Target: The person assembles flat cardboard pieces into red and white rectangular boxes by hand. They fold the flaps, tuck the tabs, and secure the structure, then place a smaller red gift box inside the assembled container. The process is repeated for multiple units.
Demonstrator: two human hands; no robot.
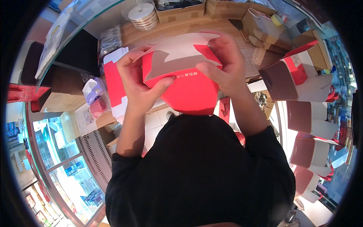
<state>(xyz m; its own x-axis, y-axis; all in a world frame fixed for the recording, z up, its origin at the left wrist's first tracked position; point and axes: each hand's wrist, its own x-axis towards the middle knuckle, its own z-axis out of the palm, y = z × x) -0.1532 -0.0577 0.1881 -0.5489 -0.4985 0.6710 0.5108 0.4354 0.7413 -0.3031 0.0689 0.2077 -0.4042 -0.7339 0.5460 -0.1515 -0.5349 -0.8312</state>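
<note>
- The fingers of the left hand (138, 81) are curled round the left side of a red cardboard box (189, 89), with the thumb pressed flat on its front.
- The fingers of the right hand (223, 64) are closed on the box's right upper edge, where a white flap (181, 47) is bent over.
- The box is held up between both hands, in front of the chest and above a wooden counter (261, 56).
- Flat red box blanks (113, 81) are seen just left of the left hand.
- Folded brown-and-white boxes (295, 79) are lined up at the right.
- A roll of tape (143, 16) is lying near the counter's far edge.
</note>
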